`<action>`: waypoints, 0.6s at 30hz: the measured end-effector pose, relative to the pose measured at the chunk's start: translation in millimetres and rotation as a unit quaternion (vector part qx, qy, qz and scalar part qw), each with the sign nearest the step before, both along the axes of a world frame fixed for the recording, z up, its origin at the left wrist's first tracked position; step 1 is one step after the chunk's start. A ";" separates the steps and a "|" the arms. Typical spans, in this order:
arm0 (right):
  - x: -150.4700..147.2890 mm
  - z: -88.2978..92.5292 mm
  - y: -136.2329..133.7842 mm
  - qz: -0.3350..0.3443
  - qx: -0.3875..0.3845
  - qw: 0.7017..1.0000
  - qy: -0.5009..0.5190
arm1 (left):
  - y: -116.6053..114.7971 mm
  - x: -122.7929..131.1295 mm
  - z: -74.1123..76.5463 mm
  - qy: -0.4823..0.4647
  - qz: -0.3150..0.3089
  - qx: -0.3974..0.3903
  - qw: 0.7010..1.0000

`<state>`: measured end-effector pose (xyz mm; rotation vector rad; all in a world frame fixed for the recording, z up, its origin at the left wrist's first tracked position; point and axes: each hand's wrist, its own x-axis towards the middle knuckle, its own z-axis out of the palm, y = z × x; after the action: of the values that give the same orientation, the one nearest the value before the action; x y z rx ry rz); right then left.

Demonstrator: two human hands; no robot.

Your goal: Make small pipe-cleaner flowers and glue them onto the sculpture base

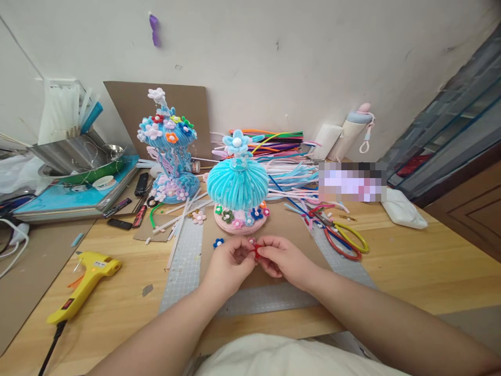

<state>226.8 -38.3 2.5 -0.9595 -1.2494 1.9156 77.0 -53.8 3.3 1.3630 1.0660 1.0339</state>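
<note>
**Both hands pinch a small red piece in front of the blue dome**

We have the left hand (229,263) and the right hand (284,261) meeting at the fingertips over the brown board (289,219). Both are closed on the red pipe-cleaner piece (256,251), which sits between them, just in front of the blue dome ornament (237,188) and near the small blue flower (218,242) lying on the board. The piece is mostly hidden by our fingers, so we can only say it looks like a short loop or twist; its exact shape we cannot tell.

The work in hand appears to be shaping that red bit. To do it well, we judge that one hand should anchor it firmly while the other turns, with the pinch close to the bend so the wire folds tightly and the fuzz is not crushed. Holding it low over the board means a slip would not send it far.

The scissors (346,240) lie to the right, the yellow glue gun (84,284) well apart on the left, and the spare pipe cleaners (274,143) are piled against the wall.
</note>
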 end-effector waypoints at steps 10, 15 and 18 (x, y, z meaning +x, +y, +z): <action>-1.4 0.3 0.8 -0.005 -0.015 1.000 -0.007 | -2.3 -1.6 4.1 0.054 -0.011 0.039 0.998; -0.9 -0.8 -1.2 -0.014 0.169 0.980 -0.106 | -1.5 -2.5 3.8 0.040 -0.007 -0.016 0.999; -0.3 -0.4 -2.0 -0.015 0.203 0.972 -0.117 | 0.2 -1.9 5.9 -0.009 -0.016 -0.064 0.998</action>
<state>226.5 -40.3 2.1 -0.9918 -1.6720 1.4684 75.1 -53.6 9.2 1.2607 1.0759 0.9376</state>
